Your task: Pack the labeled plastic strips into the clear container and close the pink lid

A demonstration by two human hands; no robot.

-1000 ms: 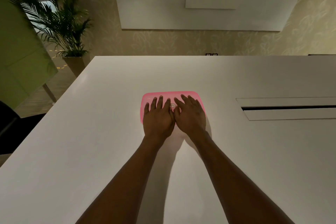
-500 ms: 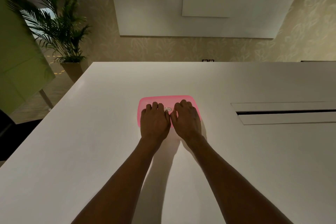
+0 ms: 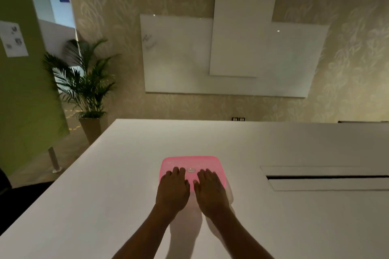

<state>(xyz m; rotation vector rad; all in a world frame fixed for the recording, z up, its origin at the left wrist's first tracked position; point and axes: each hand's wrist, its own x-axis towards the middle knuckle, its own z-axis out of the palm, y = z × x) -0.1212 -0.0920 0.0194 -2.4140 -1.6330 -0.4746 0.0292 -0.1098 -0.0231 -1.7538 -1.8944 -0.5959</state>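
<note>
The pink lid [image 3: 190, 163] sits on top of the container on the white table [image 3: 126, 185], right in front of me. My left hand [image 3: 173, 190] lies flat on the lid's near left part, fingers spread a little. My right hand [image 3: 210, 191] lies flat on its near right part, a small gap away. Both palms press down and hold nothing. A small round emblem [image 3: 190, 170] shows between the fingertips. The clear container body and the labeled strips are hidden under the lid and my hands.
A long recessed slot [image 3: 328, 177] cuts the tabletop at the right. Past the table's left edge stand a potted palm [image 3: 84, 86] and a green panel [image 3: 23, 90]. A whiteboard [image 3: 231, 57] hangs on the far wall.
My view has tilted upward, showing more wall. Both hands have slid back toward me on the lid and moved slightly apart.
</note>
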